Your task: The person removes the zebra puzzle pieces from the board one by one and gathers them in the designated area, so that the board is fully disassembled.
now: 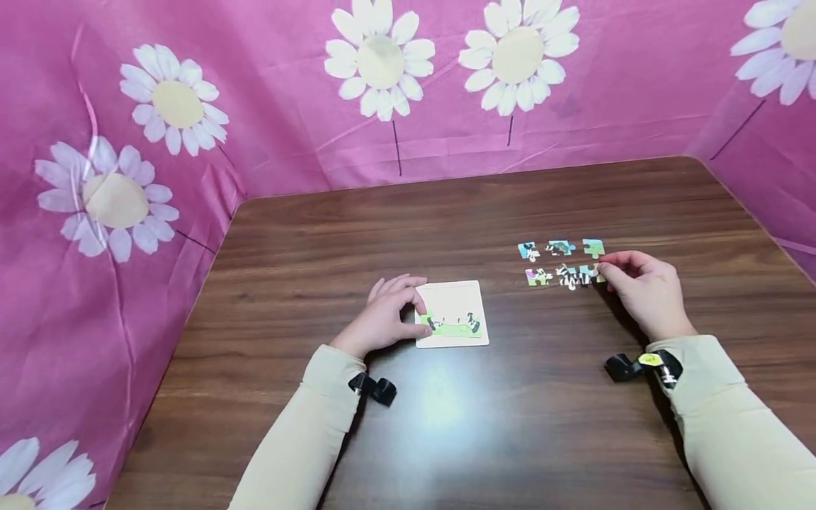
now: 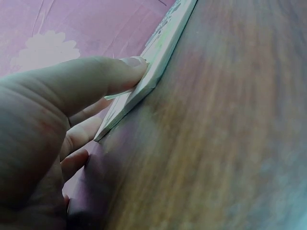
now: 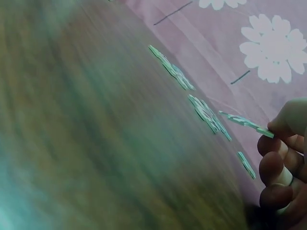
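Note:
A square white puzzle board (image 1: pixel 449 294) lies on the table with a green strip (image 1: pixel 455 330) with black-and-white figures fitted along its near side. My left hand (image 1: pixel 389 315) holds the board at its left edge, the thumb (image 2: pixel 122 76) on its face and the fingers around the side. Over on the right, my right hand (image 1: pixel 647 290) pinches a jigsaw piece (image 3: pixel 247 123) between thumb and index finger, tilted above the table. Near it lie several loose pieces in two rows, among them a green-and-blue piece (image 1: pixel 593 247) and a pink-and-green piece (image 1: pixel 538 277).
The brown wooden table (image 1: pixel 319 234) reaches back to a pink cloth (image 1: pixel 274 85) with large white daisies. Black straps with small devices (image 1: pixel 376 387) sit on both wrists. A bright light reflection shows on the tabletop in front of the board.

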Tool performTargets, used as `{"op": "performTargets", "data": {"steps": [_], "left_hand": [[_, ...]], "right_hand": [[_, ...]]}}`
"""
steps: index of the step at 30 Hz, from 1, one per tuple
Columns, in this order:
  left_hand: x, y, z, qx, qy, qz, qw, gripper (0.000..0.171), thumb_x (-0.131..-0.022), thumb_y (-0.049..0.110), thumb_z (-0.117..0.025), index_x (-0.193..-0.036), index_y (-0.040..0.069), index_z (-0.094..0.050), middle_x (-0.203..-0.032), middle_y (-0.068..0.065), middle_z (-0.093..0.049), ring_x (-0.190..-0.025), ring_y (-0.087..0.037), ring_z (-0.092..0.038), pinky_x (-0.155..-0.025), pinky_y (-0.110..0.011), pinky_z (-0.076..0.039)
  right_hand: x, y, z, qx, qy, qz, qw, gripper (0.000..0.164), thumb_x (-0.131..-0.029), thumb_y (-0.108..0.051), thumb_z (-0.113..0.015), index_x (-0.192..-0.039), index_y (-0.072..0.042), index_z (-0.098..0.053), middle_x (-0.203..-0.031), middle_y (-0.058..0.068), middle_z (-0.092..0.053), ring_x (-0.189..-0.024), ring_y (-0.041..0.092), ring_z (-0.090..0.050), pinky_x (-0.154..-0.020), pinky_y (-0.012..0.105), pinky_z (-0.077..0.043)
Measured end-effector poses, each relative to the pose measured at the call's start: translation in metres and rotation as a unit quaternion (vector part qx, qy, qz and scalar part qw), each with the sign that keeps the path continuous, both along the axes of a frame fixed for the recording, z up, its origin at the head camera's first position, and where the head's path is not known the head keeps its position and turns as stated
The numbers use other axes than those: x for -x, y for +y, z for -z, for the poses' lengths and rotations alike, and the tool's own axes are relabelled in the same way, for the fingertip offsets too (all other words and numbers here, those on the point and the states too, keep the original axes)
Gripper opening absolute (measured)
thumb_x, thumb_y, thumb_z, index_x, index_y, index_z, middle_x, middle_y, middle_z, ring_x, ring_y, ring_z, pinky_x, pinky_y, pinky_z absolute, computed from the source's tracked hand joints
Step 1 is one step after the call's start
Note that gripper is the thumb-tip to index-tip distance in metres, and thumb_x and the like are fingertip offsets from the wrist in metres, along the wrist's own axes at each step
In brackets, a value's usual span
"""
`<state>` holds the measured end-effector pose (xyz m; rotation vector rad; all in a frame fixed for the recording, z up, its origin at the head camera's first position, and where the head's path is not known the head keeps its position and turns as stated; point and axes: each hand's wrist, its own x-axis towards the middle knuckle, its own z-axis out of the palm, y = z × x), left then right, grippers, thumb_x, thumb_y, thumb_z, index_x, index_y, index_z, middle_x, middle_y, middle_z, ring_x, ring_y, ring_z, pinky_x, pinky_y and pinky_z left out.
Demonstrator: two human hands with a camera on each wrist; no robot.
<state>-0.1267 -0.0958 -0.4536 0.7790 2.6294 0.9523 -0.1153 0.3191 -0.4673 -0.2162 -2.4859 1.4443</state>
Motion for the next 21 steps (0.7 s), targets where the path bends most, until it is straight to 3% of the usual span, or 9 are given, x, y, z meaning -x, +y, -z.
{"op": "performTargets", "data": {"steps": [8, 21], "left_hand": [[-0.001, -0.002, 0.002, 0.004, 0.000, 0.001, 1.0000, 0.026, -0.078, 0.032, -0.082, -0.089, 0.023, -0.061, -0.152, -0.001, -0.047, -0.148, -0.027, -0.028, -0.120, -0.057, -0.002], [-0.001, -0.001, -0.002, 0.008, -0.003, 0.002, 1.0000, 0.027, -0.080, 0.032, -0.082, -0.091, 0.021, -0.061, -0.154, -0.003, -0.045, -0.149, -0.028, -0.026, -0.120, -0.057, -0.001]], "right_hand": [[0.000, 0.004, 0.002, -0.003, -0.016, 0.016, 1.000, 0.025, -0.094, -0.015, -0.066, -0.104, 0.008, -0.068, -0.066, -0.024, -0.061, -0.055, -0.001, -0.055, -0.052, 0.014, -0.043], [0.003, 0.015, 0.000, -0.081, -0.023, 0.015, 0.996, 0.027, -0.095, -0.020, -0.064, -0.104, 0.004, -0.071, -0.065, -0.034, -0.055, -0.055, -0.008, -0.054, -0.054, 0.011, -0.041]]}}
